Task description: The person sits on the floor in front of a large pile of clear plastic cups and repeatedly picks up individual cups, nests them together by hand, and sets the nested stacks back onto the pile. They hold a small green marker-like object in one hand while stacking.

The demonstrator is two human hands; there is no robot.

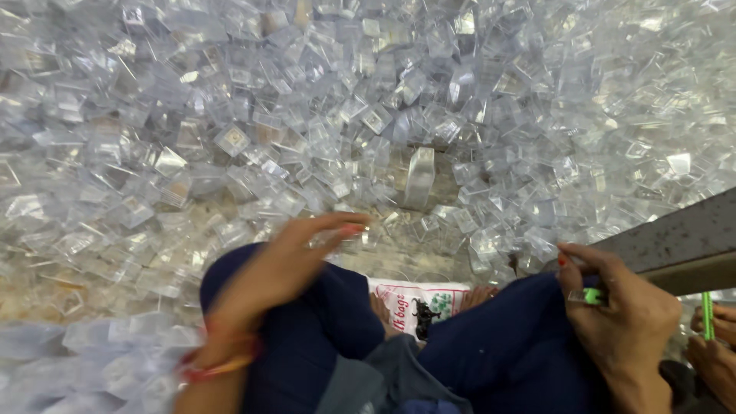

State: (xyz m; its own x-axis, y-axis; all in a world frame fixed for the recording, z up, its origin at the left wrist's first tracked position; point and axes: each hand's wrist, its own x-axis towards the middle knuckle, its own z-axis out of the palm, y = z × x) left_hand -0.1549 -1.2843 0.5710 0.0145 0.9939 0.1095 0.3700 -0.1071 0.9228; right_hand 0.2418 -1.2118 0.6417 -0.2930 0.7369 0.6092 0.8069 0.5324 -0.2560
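Note:
A huge heap of small clear plastic boxes (368, 115) covers the floor in front of me. I sit with my knees in dark blue trousers (322, 330). My left hand (284, 268), blurred by motion and with red bangles on the wrist, stretches forward with fingers extended. Its fingertips are at the near edge of the heap and I see nothing held in it. My right hand (621, 314) rests above my right knee, fingers closed on a small green object (592, 296).
A taller clear box (420, 178) stands upright in the heap. A white printed bag (418, 303) lies between my knees. A grey beam (675, 238) crosses the right side. Another person's hand (717, 349) with a green stick (707, 314) is at the far right.

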